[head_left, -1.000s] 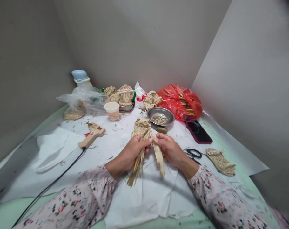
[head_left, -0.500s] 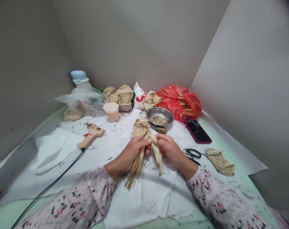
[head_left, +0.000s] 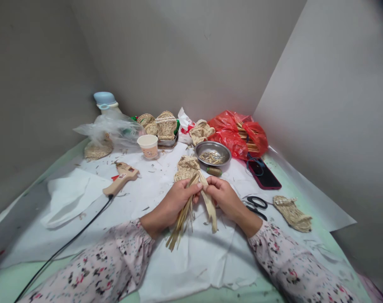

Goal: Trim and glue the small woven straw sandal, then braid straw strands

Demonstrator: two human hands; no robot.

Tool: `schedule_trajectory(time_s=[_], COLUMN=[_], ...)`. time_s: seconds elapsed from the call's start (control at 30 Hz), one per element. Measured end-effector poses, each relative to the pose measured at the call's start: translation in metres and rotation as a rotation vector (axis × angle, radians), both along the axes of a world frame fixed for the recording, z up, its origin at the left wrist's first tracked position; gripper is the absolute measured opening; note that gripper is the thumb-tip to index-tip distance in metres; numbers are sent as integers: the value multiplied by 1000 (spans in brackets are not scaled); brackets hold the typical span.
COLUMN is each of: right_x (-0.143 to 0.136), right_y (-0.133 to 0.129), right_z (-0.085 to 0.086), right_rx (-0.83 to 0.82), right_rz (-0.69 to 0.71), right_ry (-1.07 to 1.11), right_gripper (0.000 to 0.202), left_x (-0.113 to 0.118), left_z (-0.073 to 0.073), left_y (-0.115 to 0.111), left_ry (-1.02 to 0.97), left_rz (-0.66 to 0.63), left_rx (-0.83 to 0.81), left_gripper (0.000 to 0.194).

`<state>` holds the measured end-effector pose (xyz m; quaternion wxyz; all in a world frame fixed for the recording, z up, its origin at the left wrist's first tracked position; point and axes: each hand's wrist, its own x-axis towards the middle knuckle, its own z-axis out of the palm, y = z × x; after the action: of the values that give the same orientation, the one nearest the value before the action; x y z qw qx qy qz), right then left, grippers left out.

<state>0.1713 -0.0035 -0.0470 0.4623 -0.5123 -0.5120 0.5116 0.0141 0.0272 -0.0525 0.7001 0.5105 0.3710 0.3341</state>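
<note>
A woven straw piece lies at the middle of the table, with loose straw strands running from it toward me. My left hand is closed on these strands, thumb on top. Close beside it, my right hand pinches a wide pale straw strip near its upper part, and the strip's free end hangs down. The fingertips of both hands nearly meet just below the woven piece and partly hide the straw there.
Behind are a metal bowl of straw bits, a paper cup and a red bag. A glue gun with a cord lies left. At right are scissors, a phone and another woven piece.
My right fingertips have shifted slightly left, closer to my left thumb, on the pale strip. Both hands keep hold of the straw.
</note>
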Motion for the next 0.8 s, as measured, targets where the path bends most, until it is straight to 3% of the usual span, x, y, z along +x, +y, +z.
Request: schedule_trajectory(time_s=[0.43, 0.67, 0.8], right_x=[-1, -1, 1], right_y=[-1, -1, 1], right_z=[-2, -3, -7], right_rx=[9, -25, -64], right_rz=[32, 42, 78], right_ry=[-86, 9, 125], right_gripper=[8, 10, 9], left_x=[-2, -1, 1], left_z=[-2, 2, 7], left_y=[-2, -4, -5], left_ry=[64, -2, -117], left_rz=[-70, -78, -81], left_rx=[5, -11, -59], left_gripper=[36, 36, 27])
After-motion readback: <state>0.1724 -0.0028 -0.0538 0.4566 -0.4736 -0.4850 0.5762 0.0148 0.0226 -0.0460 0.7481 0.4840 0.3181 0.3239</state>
